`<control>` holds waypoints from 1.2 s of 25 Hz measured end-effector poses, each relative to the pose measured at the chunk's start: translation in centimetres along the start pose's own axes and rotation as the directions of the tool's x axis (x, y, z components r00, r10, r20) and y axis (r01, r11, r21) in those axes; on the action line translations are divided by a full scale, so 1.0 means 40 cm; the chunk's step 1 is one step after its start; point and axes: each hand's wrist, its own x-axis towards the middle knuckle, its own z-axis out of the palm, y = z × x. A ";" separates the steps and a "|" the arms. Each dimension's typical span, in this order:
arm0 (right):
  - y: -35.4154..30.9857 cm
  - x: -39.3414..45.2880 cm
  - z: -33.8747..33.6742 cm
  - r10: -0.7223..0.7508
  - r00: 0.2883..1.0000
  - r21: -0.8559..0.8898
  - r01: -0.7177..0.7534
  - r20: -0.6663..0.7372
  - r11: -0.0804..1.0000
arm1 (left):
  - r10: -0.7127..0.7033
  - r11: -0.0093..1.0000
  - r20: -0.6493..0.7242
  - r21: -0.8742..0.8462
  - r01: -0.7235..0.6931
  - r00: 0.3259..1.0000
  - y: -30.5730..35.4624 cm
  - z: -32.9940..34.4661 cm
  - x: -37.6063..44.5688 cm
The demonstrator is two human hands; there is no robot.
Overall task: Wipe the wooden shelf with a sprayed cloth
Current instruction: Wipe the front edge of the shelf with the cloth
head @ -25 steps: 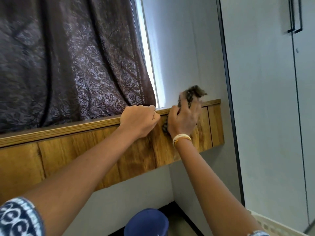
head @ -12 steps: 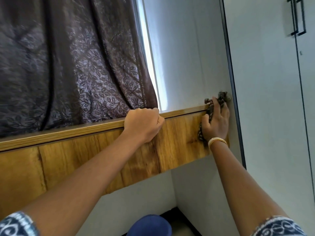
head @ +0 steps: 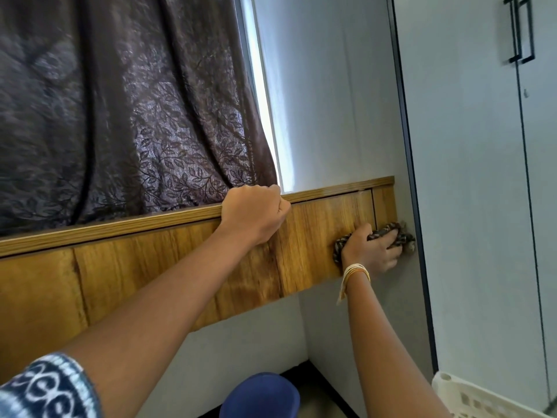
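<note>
Pressing cloth [head: 388, 233] at shelf [head: 319, 236] end

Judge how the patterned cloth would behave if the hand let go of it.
Probably floppy: the cloth bunches in twisted folds under the right hand. Likely light, held flat against the wooden shelf front. It would probably drop without rolling.

We found no readable text, label, brand, number or sign anywhere in view.
</note>
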 end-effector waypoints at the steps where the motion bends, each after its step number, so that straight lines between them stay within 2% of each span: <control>1: -0.004 -0.002 0.005 0.068 0.998 0.022 -0.068 -0.015 0.997 | -0.002 1.000 0.000 -0.004 0.002 1.000 0.001 0.000 -0.001; 3: -0.004 -0.009 0.005 0.135 0.990 0.007 -0.135 -0.035 0.991 | 0.004 1.000 0.002 0.002 -0.004 1.000 0.003 0.001 -0.001; 4: -0.006 -0.016 0.001 0.105 0.994 -0.022 -0.106 -0.034 0.994 | 0.009 1.000 0.000 0.012 -0.009 1.000 0.002 0.001 0.000; 6: -0.022 -0.020 -0.003 -0.100 0.995 -0.074 0.102 0.026 0.992 | 0.017 1.000 -0.019 0.026 -0.016 1.000 0.000 0.004 -0.003; 8: -0.070 0.000 0.003 -0.376 0.915 -0.051 0.387 0.145 0.921 | 0.023 0.999 -0.038 0.039 -0.022 0.999 0.000 0.008 -0.003; 9: -0.103 0.017 0.010 -0.455 0.873 -0.006 0.463 0.175 0.886 | 0.029 0.999 -0.044 0.042 -0.027 0.999 -0.001 0.007 -0.002; 11: -0.145 0.045 0.019 -0.542 0.820 0.055 0.542 0.184 0.839 | 0.037 0.998 -0.050 0.049 -0.035 0.998 -0.006 0.006 0.000; 14: -0.124 0.048 0.014 -0.662 0.731 0.056 0.663 0.163 0.746 | 0.038 0.999 -0.045 0.036 -0.036 0.998 -0.002 0.004 -0.004; 17: -0.090 -0.071 0.012 -0.792 0.558 0.070 0.805 0.247 0.589 | 0.005 0.999 -0.049 0.034 -0.003 0.999 0.001 -0.003 -0.007; 19: -0.098 -0.157 0.025 -0.824 0.489 0.060 0.849 0.286 0.524 | -0.014 1.000 -0.034 0.003 0.014 0.999 0.003 -0.013 -0.007; 24: -0.109 -0.202 0.021 -0.813 0.470 -0.004 0.866 0.343 0.500 | 0.060 0.998 0.109 -0.035 -0.057 0.992 -0.080 -0.068 -0.051; 28: -0.115 -0.223 0.006 -0.794 0.498 -0.046 0.855 0.349 0.516 | 0.040 0.999 0.101 0.016 -0.042 0.994 -0.352 -0.182 -0.269; 30: -0.123 -0.260 0.014 -0.757 0.569 -0.054 0.809 0.321 0.585 | -0.065 0.997 0.045 0.052 0.063 0.997 -0.500 -0.250 -0.411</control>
